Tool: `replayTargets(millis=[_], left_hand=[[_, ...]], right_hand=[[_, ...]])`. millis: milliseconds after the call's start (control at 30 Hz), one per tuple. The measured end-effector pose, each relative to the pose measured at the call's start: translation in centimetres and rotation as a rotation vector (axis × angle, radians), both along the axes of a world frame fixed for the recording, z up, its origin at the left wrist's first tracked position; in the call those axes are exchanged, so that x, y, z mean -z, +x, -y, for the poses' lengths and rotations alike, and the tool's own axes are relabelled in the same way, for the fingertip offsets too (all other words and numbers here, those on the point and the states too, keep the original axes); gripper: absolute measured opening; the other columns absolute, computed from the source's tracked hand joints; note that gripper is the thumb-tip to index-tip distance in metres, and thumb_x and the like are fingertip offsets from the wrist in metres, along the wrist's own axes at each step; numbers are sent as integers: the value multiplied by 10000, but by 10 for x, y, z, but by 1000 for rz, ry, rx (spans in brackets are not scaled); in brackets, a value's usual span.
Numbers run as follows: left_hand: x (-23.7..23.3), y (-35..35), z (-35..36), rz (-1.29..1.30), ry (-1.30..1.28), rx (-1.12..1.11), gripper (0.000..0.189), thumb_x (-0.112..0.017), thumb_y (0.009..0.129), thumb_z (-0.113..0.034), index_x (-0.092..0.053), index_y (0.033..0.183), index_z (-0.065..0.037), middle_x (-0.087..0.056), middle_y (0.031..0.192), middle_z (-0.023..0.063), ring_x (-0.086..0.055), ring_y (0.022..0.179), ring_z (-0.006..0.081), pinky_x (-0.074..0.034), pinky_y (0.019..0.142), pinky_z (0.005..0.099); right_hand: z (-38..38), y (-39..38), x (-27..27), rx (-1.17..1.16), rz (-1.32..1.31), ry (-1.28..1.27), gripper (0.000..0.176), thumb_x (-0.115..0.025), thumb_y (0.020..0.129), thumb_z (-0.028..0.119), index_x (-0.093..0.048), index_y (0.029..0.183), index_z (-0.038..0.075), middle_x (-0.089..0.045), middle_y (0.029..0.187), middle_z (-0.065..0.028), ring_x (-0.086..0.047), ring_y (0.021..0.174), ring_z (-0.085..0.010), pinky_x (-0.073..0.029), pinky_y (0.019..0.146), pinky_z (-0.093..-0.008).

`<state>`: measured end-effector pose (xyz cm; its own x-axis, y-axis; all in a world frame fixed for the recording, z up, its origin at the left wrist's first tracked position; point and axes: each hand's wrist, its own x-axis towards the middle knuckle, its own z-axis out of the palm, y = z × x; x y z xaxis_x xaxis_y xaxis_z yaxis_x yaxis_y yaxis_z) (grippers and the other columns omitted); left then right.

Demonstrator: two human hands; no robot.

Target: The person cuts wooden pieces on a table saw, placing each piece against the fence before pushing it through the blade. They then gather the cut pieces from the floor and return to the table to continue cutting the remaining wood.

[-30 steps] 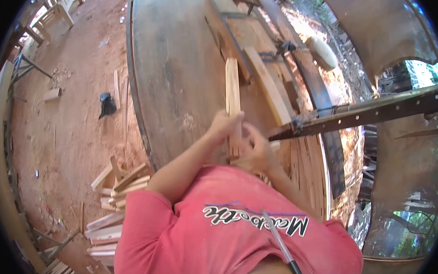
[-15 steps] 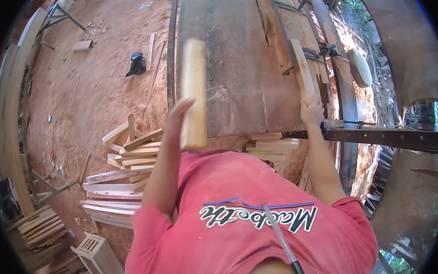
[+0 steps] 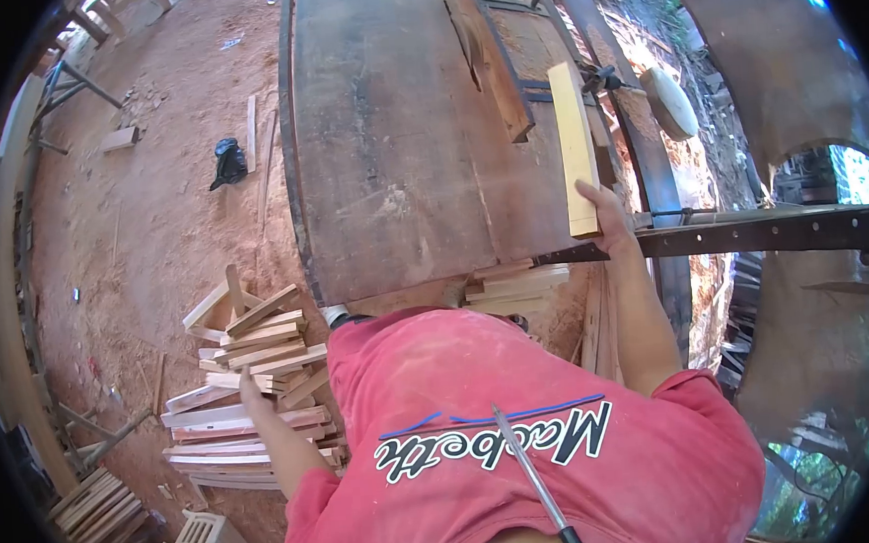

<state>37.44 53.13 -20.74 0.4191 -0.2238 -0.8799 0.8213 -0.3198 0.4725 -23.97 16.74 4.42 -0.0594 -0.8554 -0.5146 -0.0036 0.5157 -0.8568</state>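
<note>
Pale yellow, straight-sided wooden board [image 3: 574,143], right of centre in the frame, at the right side of a broad, flat, brown worktable [image 3: 383,165]. We see the right hand [image 3: 606,217] pinching its lower end — a grip that, we judge, could let the far end swing into the reddish-brown wooden bar [image 3: 497,69] at its left. At lower left, the left hand [image 3: 252,390] is at an uneven stack of pale, sawn wooden pieces [image 3: 267,334]; we cannot tell whether it grips one — loose stacking could make several slide if disturbed.
</note>
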Motion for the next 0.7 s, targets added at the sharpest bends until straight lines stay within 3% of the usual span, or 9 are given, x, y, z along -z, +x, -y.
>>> replayTargets(millis=[33, 167, 300, 367, 433, 467, 500, 667, 700], left_hand=[[-38, -5, 12, 44, 347, 14, 623, -615, 858, -542, -540, 1312, -122, -632, 1158, 148, -621, 1048, 290, -521, 854, 456], [47, 43, 2, 346, 269, 234, 692, -680, 826, -476, -559, 1319, -6, -621, 1219, 160, -605, 1080, 288, -484, 895, 411], [-25, -30, 157, 1186, 223, 406, 425, -611, 849, -298, -671, 931, 114, -631, 1101, 316, -610, 1032, 421, -451, 919, 477], [-29, -62, 222, 2123, 292, 718, 453, -586, 868, -234, -587, 1119, 143, -553, 1239, 332, -525, 1166, 453, -407, 1016, 464], [-150, -167, 291, 1473, -211, 497, 545, -575, 883, -175, -439, 1334, 98, -556, 1268, 301, -538, 1177, 406, -431, 989, 446], [-96, -174, 319, 600, -583, 472, 377, -577, 884, -122, -569, 1211, 63, -563, 1271, 284, -561, 1156, 376, -440, 974, 424], [-177, -222, 335, 1395, -828, 632, 202, -590, 883, -97, -658, 998, 54, -569, 1282, 259, -579, 1143, 372, -450, 960, 393], [-138, -335, 410, 902, -915, 1276, 434, -660, 874, -311, -622, 811, 117, -289, 1514, 293, -456, 1284, 448, -319, 1108, 433], [-131, -352, 418, 1008, -931, 1293, 450, -634, 896, -322, -590, 1032, 105, -270, 1521, 297, -370, 1356, 409, -243, 1145, 421]], right_hand=[[-4, 3, -12, -89, -55, -20, 436, -713, 828, 189, -569, 1143, -75, -664, 991, -104, -667, 801, -176, -541, 724, -306], [-19, 24, -17, -128, -405, -311, 454, -730, 740, 165, -594, 1100, -76, -663, 1056, -177, -668, 867, -251, -532, 763, -336], [-35, 63, -22, -363, -898, -222, 417, -741, 717, 243, -646, 1014, -34, -652, 1045, -220, -657, 932, -304, -515, 812, -370], [-37, 63, 21, -354, -1047, -337, 400, -731, 709, 323, -676, 929, -7, -633, 1046, -245, -636, 979, -347, -506, 828, -410], [-30, 69, 29, -351, -1059, -342, 448, -732, 714, 352, -669, 991, 5, -629, 1026, -241, -626, 975, -370, -502, 829, -431], [-26, 70, 32, -351, -1070, -344, 500, -733, 718, 381, -662, 1053, 16, -626, 1007, -237, -616, 971, -394, -499, 830, -452], [-24, 71, 39, -343, -1072, -345, 500, -733, 718, 381, -662, 1053, 16, -626, 1007, -237, -616, 971, -394, -499, 830, -452], [-56, 71, 38, -393, -1238, -467, 748, -679, 819, 349, -377, 1460, 109, -603, 941, -266, -603, 914, -448, -493, 809, -508], [-65, 71, 32, -387, -1248, -476, 748, -679, 819, 349, -377, 1460, 109, -603, 941, -266, -603, 914, -448, -493, 809, -508]])
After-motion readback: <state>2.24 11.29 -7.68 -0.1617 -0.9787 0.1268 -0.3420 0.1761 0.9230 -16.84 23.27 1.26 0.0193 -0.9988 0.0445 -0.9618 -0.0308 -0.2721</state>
